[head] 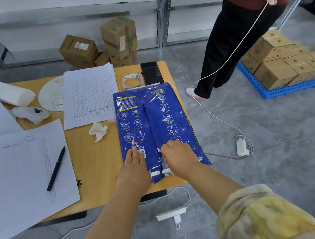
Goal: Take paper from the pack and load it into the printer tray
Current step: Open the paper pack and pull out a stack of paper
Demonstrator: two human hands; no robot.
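Both hands work at the near end of the blue paper pack, seen from the head camera, the only view here. The left hand lies flat and open on the wrapper, palm down, at about 7 o'clock on the pack, pinning it to the wooden table. The right hand, at about 5 o'clock on the pack, is curled with its fingertips tucked at the centre seam; whether it has actually pinched the wrapper cannot be told. The pack lies lengthwise along the table's right edge, and at its near end white paper shows where the wrapper looks already torn. The step in hand appears to be opening the wrapper along that seam. To do it well, the flat hand should press firmly while the other pulls the flap up and away toward 12 o'clock, so the pack does not slide off the close right edge. A roll of tape and a dark phone sit just beyond the far end, at 12 o'clock. No printer or tray is in sight.
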